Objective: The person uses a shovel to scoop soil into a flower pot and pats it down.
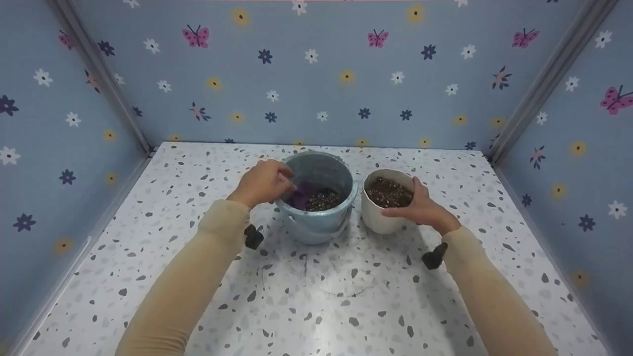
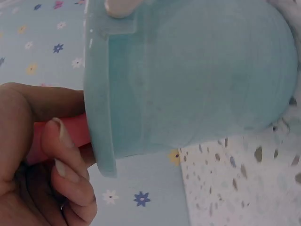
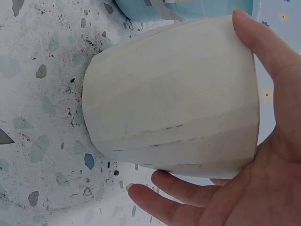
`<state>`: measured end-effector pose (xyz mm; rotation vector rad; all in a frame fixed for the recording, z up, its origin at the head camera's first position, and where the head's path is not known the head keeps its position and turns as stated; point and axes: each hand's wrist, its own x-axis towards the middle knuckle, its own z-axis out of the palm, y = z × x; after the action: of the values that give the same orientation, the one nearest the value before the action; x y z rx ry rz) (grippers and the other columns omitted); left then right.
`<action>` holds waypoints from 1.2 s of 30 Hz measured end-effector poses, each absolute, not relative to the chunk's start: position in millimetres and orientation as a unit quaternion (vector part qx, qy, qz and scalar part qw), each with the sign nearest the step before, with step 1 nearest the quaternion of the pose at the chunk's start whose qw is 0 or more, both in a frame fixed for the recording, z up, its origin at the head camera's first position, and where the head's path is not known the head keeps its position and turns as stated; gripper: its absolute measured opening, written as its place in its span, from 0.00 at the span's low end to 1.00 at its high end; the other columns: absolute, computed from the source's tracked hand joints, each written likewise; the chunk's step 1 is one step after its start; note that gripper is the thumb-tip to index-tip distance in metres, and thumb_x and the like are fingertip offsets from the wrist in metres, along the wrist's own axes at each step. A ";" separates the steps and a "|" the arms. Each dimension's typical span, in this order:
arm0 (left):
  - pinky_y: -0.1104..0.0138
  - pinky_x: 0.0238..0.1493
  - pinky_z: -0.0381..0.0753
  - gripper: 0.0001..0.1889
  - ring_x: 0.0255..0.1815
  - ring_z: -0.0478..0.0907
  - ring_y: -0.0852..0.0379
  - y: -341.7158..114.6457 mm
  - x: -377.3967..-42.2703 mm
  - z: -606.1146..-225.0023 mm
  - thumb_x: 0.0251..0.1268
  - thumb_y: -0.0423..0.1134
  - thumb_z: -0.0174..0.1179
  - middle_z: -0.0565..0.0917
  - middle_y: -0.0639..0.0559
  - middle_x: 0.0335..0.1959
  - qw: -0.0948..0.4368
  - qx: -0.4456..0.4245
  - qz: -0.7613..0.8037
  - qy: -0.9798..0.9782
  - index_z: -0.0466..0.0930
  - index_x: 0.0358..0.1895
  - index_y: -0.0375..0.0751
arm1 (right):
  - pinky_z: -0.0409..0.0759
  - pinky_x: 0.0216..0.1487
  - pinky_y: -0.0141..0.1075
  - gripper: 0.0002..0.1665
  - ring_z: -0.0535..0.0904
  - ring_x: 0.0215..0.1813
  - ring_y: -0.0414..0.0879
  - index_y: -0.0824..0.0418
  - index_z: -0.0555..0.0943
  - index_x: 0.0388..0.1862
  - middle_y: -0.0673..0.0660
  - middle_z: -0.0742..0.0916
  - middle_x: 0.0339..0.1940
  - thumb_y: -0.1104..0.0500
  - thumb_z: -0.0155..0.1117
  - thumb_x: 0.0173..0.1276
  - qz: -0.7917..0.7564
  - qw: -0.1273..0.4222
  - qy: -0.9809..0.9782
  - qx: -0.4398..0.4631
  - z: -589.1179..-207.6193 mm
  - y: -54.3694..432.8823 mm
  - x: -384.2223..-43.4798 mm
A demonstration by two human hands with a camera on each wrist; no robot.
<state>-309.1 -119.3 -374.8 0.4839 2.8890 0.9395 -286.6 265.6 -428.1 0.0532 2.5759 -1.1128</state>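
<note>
In the head view, my left hand is at the left rim of a light blue bucket that has dark speckled soil inside. It grips the pink handle of a small trowel, whose purple blade reaches down to the soil. My right hand holds a white ribbed flowerpot by its right side, thumb at the rim and fingers round the wall. Soil fills much of this pot, which stands upright just right of the bucket.
Bucket and pot stand on a white speckled tabletop. Blue flowered panels enclose its back and sides. Some dark crumbs lie on the surface beside the pot's base in the right wrist view.
</note>
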 end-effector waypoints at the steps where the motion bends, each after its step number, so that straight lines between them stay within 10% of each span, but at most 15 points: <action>1: 0.55 0.42 0.81 0.17 0.37 0.83 0.50 -117.7 -308.4 -374.2 0.64 0.42 0.62 0.86 0.46 0.44 0.032 0.167 0.285 0.943 0.84 0.53 0.38 | 0.58 0.70 0.58 0.88 0.44 0.77 0.68 0.57 0.19 0.77 0.68 0.35 0.79 0.27 0.75 0.46 -0.392 0.166 0.905 0.019 -428.1 265.8 -286.7; 19: 0.51 0.57 0.76 0.10 0.55 0.79 0.43 -108.9 -306.0 -371.5 0.62 0.33 0.61 0.84 0.43 0.53 0.027 0.242 0.216 0.946 0.91 0.41 0.43 | 0.62 0.68 0.57 0.87 0.46 0.77 0.67 0.57 0.20 0.77 0.68 0.35 0.79 0.27 0.74 0.47 -0.385 0.172 0.907 0.018 -426.5 265.3 -287.4; 36: 0.61 0.34 0.83 0.09 0.38 0.84 0.52 -124.5 -307.2 -366.9 0.57 0.43 0.71 0.87 0.47 0.46 0.076 0.168 0.349 0.919 0.91 0.37 0.43 | 0.71 0.62 0.54 0.87 0.53 0.75 0.68 0.57 0.20 0.77 0.70 0.37 0.79 0.29 0.76 0.47 -0.400 0.169 0.901 0.018 -429.4 265.7 -288.9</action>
<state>-307.2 -124.5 -366.9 0.5025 2.7550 1.0461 -288.9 265.7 -429.4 0.0505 2.5609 -1.1373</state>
